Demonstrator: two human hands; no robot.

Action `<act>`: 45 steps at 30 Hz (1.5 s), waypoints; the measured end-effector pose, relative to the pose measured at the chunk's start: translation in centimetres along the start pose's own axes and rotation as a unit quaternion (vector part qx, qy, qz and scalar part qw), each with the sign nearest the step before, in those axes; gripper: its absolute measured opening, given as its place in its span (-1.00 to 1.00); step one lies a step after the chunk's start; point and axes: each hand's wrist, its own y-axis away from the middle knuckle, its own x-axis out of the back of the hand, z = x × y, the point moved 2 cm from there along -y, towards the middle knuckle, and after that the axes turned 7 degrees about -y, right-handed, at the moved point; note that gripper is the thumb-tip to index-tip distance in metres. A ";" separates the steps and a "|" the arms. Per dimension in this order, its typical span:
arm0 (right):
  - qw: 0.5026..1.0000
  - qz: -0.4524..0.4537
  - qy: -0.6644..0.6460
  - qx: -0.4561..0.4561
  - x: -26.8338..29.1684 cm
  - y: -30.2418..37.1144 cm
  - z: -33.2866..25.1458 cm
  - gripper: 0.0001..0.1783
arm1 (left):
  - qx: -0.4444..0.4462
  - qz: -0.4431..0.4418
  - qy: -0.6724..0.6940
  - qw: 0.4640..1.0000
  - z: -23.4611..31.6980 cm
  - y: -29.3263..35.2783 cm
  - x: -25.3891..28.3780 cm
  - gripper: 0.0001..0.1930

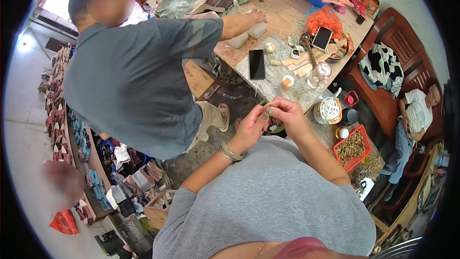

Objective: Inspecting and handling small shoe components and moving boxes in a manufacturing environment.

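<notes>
Seen from above, a person in a grey shirt holds both hands together in front of the chest. The left hand (253,123), a bangle on its wrist, and the right hand (286,112) meet at the fingertips, pinching a small pale object (268,108) between them; what it is cannot be told.

Just beyond the hands stands a speckled stone-topped table (278,79), crowded with things: a black phone (257,64), a second phone (322,38) near an orange bag (326,19), a glass jar (324,71) and wooden sticks. A red tray of brown pieces (352,147) sits to the right.

Another person in a dark grey shirt (139,76) leans over a wooden board (278,9) at the table's far end. A red wooden bench (407,67) stands at right, a seated person beside it. Racks of shoe parts (62,110) line the concrete floor at left.
</notes>
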 end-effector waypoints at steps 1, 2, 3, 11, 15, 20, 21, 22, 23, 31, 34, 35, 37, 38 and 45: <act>1.000 0.003 -0.006 0.007 -0.1 -0.2 0.4 -0.87 | -0.007 0.014 -0.015 1.000 0.1 0.0 0.0 -0.67; 1.000 0.006 -0.012 0.014 0.0 -0.3 0.7 -0.87 | -0.013 0.028 -0.030 0.999 0.2 0.0 0.0 -0.67; 1.000 0.002 -0.018 -0.005 0.2 -0.2 1.0 -0.86 | -0.007 0.038 -0.018 0.999 0.2 0.1 0.0 -0.67; 0.998 0.005 0.021 0.052 -2.2 -0.6 -0.2 -0.83 | -0.080 0.158 -0.068 0.982 -0.2 -0.6 0.3 -0.65; 0.998 0.012 0.014 0.063 -1.8 -0.9 0.4 -0.80 | -0.112 0.208 -0.170 0.957 -0.1 -1.0 -0.2 -0.64; 0.998 0.019 0.009 0.066 -1.3 -0.7 0.7 -0.80 | -0.120 0.233 -0.210 0.942 -0.5 -1.3 -0.7 -0.63; 0.998 0.019 0.009 0.065 -1.2 -0.5 0.6 -0.79 | -0.121 0.237 -0.209 0.941 -0.6 -1.3 -1.0 -0.62; 0.998 0.017 0.011 0.065 -1.2 -0.4 0.6 -0.79 | -0.122 0.242 -0.207 0.940 -0.6 -1.3 -1.1 -0.62; 0.998 0.020 0.007 0.061 -1.1 -0.3 0.5 -0.79 | -0.115 0.245 -0.212 0.939 -0.8 -1.3 -1.1 -0.63; 0.998 0.035 0.008 0.056 -0.9 0.1 0.6 -0.77 | -0.088 0.249 -0.194 0.945 -0.8 -1.5 -1.5 -0.62; 0.997 0.036 0.012 0.065 -0.7 0.2 0.7 -0.78 | -0.072 0.260 -0.195 0.943 -1.5 -1.7 -1.3 -0.62; 0.997 0.033 0.020 0.063 -0.7 0.2 0.6 -0.78 | -0.069 0.253 -0.174 0.949 -1.4 -1.7 -1.4 -0.62; 0.997 0.030 0.035 0.058 -0.4 0.1 0.6 -0.77 | -0.059 0.238 -0.133 0.960 -0.9 -1.7 -1.5 -0.63; 0.998 0.030 0.030 0.050 -0.3 0.0 0.6 -0.77 | -0.069 0.228 -0.142 0.961 -0.9 -1.8 -1.5 -0.63; 1.000 -0.009 0.020 0.005 1.6 -0.1 0.1 -0.74 | -0.031 0.091 -0.106 0.990 -1.1 -1.7 -1.5 -0.63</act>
